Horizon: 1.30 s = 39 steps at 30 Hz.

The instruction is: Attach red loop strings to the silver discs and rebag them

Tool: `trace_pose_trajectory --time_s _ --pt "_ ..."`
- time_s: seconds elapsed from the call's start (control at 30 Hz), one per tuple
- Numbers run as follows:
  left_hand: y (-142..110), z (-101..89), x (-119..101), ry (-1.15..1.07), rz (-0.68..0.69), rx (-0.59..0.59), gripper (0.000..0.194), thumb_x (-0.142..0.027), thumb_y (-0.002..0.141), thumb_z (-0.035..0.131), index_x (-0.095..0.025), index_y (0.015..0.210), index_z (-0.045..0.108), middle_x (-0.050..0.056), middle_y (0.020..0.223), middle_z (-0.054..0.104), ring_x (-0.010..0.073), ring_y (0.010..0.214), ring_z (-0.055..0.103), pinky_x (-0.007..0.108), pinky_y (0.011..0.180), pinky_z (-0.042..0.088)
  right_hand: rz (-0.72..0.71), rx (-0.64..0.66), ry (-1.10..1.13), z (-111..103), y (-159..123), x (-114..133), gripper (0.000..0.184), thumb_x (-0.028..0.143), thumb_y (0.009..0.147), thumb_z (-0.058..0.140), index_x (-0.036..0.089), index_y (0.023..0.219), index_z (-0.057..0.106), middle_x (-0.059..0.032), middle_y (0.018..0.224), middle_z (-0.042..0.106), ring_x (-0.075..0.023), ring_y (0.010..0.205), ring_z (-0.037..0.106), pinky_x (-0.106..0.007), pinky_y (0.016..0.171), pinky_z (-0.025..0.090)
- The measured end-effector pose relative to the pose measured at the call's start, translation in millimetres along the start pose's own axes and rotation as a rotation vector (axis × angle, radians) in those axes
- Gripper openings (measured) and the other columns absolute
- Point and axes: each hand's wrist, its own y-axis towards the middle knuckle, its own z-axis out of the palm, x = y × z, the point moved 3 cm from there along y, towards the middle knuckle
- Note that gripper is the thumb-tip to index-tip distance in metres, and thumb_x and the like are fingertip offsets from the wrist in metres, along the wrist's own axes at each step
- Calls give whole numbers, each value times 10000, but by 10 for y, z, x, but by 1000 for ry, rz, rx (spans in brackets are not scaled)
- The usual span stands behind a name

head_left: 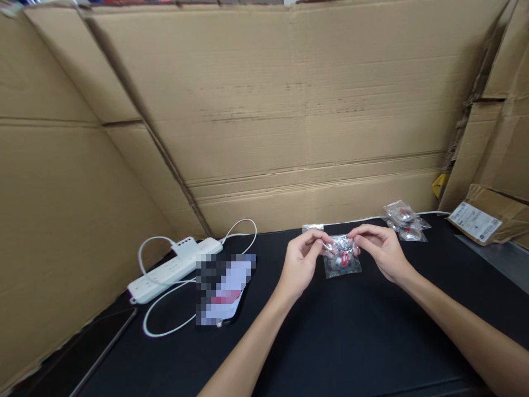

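A small clear plastic bag (pixel 343 268) hangs between my two hands, over the black table. Inside it lie something red and something pale or silvery, too small to name. My left hand (pixel 302 259) pinches the bag's upper left corner between thumb and fingers. At the upper right corner, my right hand (pixel 381 249) grips the bag in the same way. Just behind my left hand, a flat clear plastic piece (pixel 313 227) lies by the cardboard wall. Several similar filled bags (pixel 407 220) are piled beyond my right hand.
Cardboard walls (pixel 264 110) enclose the black table (pixel 330 347). On the left are a white power strip (pixel 176 270) with looping white cables and a phone (pixel 231 292), partly blurred. A dark flat panel (pixel 95 347) lies front left. At far right sits a labelled brown package (pixel 487 218).
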Motion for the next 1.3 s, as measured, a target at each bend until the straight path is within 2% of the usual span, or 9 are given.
trace_pose_trajectory --time_s 0.1,0.23,0.43,0.57,0.7,0.83,0.97,1.13,1.3 --pt "-3 0 10 1 -2 4 152 -259 885 562 -139 862 653 54 850 647 160 742 640 300 720 548 -18 38 -14 -2 -3 17 149 311 853 648 179 858 718 -26 679 634 -146 614 573 -314 626 481" --pt "-4 25 22 30 3 -5 128 -252 830 651 -150 902 624 35 807 658 144 691 642 286 707 546 12 25 -66 6 6 17 176 345 800 702 172 817 678 -20 689 620 -137 594 554 -304 596 479" --pt "-2 16 79 5 -68 -8 321 -283 802 690 -162 1080 584 40 821 695 157 697 671 321 741 565 21 -5 -61 0 33 -43 252 347 769 726 201 942 616 -14 774 599 -131 618 562 -288 575 500" --pt "-5 22 147 68 -150 63 249 -339 797 691 -130 927 651 72 759 700 195 695 676 352 702 574 14 1 -76 -5 32 -57 240 347 769 725 207 928 612 -36 837 613 -146 689 578 -279 578 508" --pt "-10 45 148 105 -130 84 223 -357 810 671 -137 843 689 73 743 698 195 685 667 333 672 560 42 30 -101 -7 25 -65 289 361 759 735 203 971 618 -37 848 616 -157 754 597 -280 633 523" --pt "-25 60 144 126 -94 96 191 -334 824 656 -150 851 698 58 747 687 183 704 656 311 689 542 121 192 -128 25 14 -118 300 369 750 749 185 965 650 -27 812 643 -160 748 620 -317 721 528" --pt "-36 53 154 175 -92 122 180 -327 822 657 -159 874 692 42 745 673 167 681 640 300 686 525 90 284 -198 49 -1 -111 223 392 784 715 170 782 689 -26 737 650 -166 714 614 -320 705 507" --pt "-49 73 111 212 -153 288 244 -373 843 621 -153 755 677 23 637 630 143 574 599 270 592 498 91 281 -191 47 -5 -69 221 394 747 747 175 761 718 -28 730 675 -170 703 628 -309 680 507" --pt "-61 46 69 316 -139 290 268 -366 861 589 -167 716 694 17 585 619 140 506 576 254 519 460 189 316 -155 13 8 -116 231 393 718 770 170 773 751 -35 711 703 -167 654 637 -301 626 513"
